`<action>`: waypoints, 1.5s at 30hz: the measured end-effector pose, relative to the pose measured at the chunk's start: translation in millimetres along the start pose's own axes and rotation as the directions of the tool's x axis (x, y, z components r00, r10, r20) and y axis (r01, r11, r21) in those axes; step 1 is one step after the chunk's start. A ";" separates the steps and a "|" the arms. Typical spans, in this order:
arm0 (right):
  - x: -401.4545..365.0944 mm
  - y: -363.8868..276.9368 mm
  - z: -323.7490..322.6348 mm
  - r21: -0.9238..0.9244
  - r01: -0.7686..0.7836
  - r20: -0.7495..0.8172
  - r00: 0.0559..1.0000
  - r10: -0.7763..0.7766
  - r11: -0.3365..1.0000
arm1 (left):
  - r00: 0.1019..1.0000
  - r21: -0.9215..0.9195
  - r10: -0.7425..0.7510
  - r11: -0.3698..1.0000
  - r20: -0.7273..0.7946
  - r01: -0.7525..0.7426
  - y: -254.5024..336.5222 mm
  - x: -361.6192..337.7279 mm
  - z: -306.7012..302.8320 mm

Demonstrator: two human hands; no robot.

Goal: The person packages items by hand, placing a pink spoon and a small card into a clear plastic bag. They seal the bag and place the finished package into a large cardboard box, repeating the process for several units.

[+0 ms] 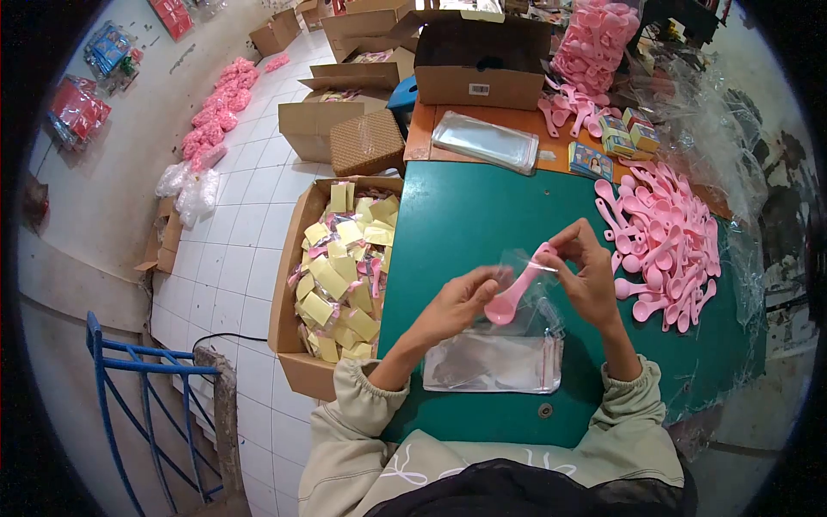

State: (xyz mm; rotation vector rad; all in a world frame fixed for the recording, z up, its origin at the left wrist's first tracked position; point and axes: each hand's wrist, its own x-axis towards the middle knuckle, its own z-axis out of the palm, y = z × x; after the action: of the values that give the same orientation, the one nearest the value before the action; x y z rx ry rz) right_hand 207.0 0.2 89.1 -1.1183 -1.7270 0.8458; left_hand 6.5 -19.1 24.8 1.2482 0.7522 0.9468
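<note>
A pink spoon hangs tilted over the green tabletop, bowl end down, with a clear plastic bag around or beside it. My right hand pinches the top of the spoon's handle. At the bag's left edge, my left hand has its fingers drawn together on the thin film; the fingertips are slightly blurred. Below both hands lies a stack of clear plastic bags. To the right of my right hand spreads a big heap of pink spoons.
An open carton of packed spoons with yellow cards stands left of the green table. Farther back are a pack of clear bags, small card stacks, a brown box and a bulging bag of spoons.
</note>
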 end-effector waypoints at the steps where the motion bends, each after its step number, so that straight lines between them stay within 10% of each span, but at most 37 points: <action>1: 0.8 1.0 -1.9 -0.010 0.010 -0.045 0.999 -0.010 1.000 | 0.997 -0.008 -0.065 0.998 0.049 0.066 1.2 0.4 -1.8; 4: 1.5 -15.9 -12.7 -0.077 -0.004 0.120 0.993 0.013 0.997 | 0.969 0.029 -0.199 0.980 0.147 0.197 15.1 4.9 -7.7; 7: 9.8 -14.2 -10.1 -0.236 0.435 0.361 0.870 -0.337 0.869 | 0.974 0.093 -0.198 0.978 0.111 0.188 31.2 16.2 -9.2; 10: 23.2 -2.0 -7.0 0.107 0.275 0.369 0.881 -0.295 0.955 | 0.993 -0.021 -0.115 0.993 -0.004 0.115 44.4 22.3 -6.1; 11: 46.0 18.2 -18.3 0.147 0.356 0.319 0.866 -0.385 0.923 | 0.998 -0.101 -0.054 0.994 -0.031 0.051 41.7 24.6 -4.9; 13: 93.0 71.6 -56.5 -0.076 0.085 0.180 0.981 -0.070 0.994 | 0.997 -0.181 0.010 0.983 -0.072 -0.023 38.0 24.1 -6.4; 14: 119.6 118.0 -80.2 -0.539 0.010 -0.075 0.995 -0.060 0.842 | 0.997 -0.182 0.017 0.983 -0.081 -0.032 37.1 22.2 -8.5; 17: 156.0 236.5 -146.8 -0.825 -0.236 -0.292 0.956 -0.029 0.514 | 0.995 -0.184 0.002 0.983 -0.095 -0.020 44.1 14.4 -9.7; 20: 148.9 238.8 -140.4 -0.767 -0.386 -0.449 0.894 0.002 0.513 | 0.997 -0.202 0.012 0.979 -0.082 -0.029 46.1 13.6 -11.2; 28: 137.5 171.6 -131.6 -0.749 -0.443 -0.531 0.846 -0.046 0.493 | 0.994 -0.258 -0.043 0.966 -0.103 0.015 44.5 13.8 -8.2; 31: 117.4 129.0 -120.2 -0.759 0.015 -0.257 0.912 -0.320 0.651 | 0.990 -0.265 -0.077 0.963 -0.117 0.044 39.3 16.1 -9.0; 33: 85.7 48.0 -83.0 -0.176 -0.041 -0.198 0.980 0.005 0.984 | 0.993 -0.243 -0.034 0.970 -0.112 0.005 34.9 19.5 -8.1; 35: 56.1 3.6 -61.0 0.064 -0.047 -0.084 0.995 0.052 0.997 | 0.994 -0.202 -0.008 0.979 -0.110 -0.014 33.9 20.3 -6.2; 45: 25.4 -37.1 -48.9 -0.286 0.189 0.154 0.977 -0.149 0.940 | 0.997 -0.029 0.021 0.999 -0.078 -0.023 36.8 16.5 -4.5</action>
State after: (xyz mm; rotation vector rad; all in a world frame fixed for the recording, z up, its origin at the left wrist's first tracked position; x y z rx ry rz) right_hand 235.0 14.1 147.7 -1.1077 -2.0791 0.5725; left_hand 3.3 -0.3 60.7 1.2008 0.7838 1.0261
